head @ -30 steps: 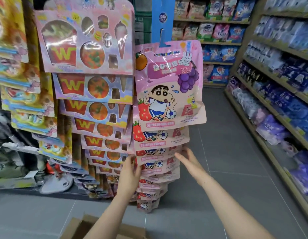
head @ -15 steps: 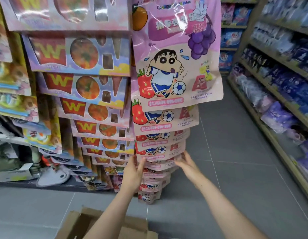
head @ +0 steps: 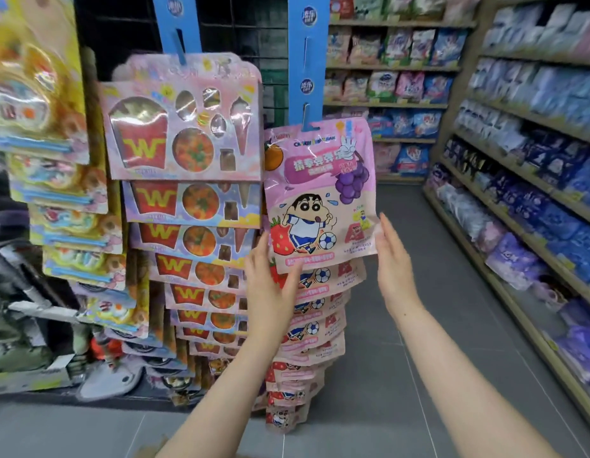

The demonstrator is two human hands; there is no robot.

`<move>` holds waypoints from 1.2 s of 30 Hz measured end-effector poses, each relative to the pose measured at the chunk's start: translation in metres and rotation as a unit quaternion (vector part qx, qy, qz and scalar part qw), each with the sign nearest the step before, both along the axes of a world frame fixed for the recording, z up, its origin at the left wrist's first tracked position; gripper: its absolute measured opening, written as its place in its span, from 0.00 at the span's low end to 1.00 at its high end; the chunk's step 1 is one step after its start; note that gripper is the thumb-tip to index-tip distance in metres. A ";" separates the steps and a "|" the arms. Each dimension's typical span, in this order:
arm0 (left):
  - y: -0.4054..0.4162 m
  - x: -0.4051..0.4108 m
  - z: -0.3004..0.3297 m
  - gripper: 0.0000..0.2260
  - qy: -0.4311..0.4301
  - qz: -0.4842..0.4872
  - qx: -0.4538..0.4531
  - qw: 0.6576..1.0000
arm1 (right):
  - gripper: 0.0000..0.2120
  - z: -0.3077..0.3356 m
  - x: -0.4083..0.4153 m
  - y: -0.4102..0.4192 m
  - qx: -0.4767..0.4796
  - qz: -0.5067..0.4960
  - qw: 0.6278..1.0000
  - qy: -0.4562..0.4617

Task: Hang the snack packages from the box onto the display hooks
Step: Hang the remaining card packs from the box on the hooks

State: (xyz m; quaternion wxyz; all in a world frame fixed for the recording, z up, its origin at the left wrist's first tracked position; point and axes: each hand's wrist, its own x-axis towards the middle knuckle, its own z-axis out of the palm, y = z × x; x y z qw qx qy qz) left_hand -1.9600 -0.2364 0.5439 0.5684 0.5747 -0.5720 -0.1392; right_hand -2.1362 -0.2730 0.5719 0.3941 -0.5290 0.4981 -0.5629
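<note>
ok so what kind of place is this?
Most likely a retail shop aisle: blue hanging display strips loaded with pink cartoon snack pouches, and long shelves of packaged goods along a grey tiled floor.

**Pink packs, blue strips**

The top pack (head: pixel 320 196) is pink, printed with purple grapes, a red strawberry, an orange fruit, a black-and-white football and a cartoon boy in a white-and-blue kit. The packs below it (head: pixel 315 328) repeat the pink, strawberry and football print. The hanging strip (head: pixel 306 61) is bright blue. The cards (head: pixel 184 120) to its left are pastel pink with red panels bearing a yellow W and orange-green rounds. The floor (head: pixel 402 226) is grey.
</note>
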 end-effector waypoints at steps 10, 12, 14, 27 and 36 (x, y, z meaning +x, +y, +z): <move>-0.018 0.022 0.005 0.26 0.011 -0.006 0.019 1.000 | 0.22 -0.015 0.016 0.004 0.024 0.056 0.998 0.009; -0.013 0.022 0.010 0.26 0.012 -0.015 0.021 1.000 | 0.23 -0.008 0.008 0.007 0.031 0.052 0.998 0.029; -0.005 0.023 0.014 0.25 0.013 -0.022 0.021 0.999 | 0.24 -0.002 -0.002 0.010 0.029 0.048 0.997 0.044; 0.040 0.025 -0.045 0.31 -0.031 0.000 0.164 0.986 | 0.25 -0.038 -0.024 0.027 0.171 0.051 0.977 0.120; 0.009 0.016 -0.101 0.09 0.025 0.019 0.212 0.977 | 0.23 -0.098 0.006 -0.004 0.222 0.088 0.964 0.118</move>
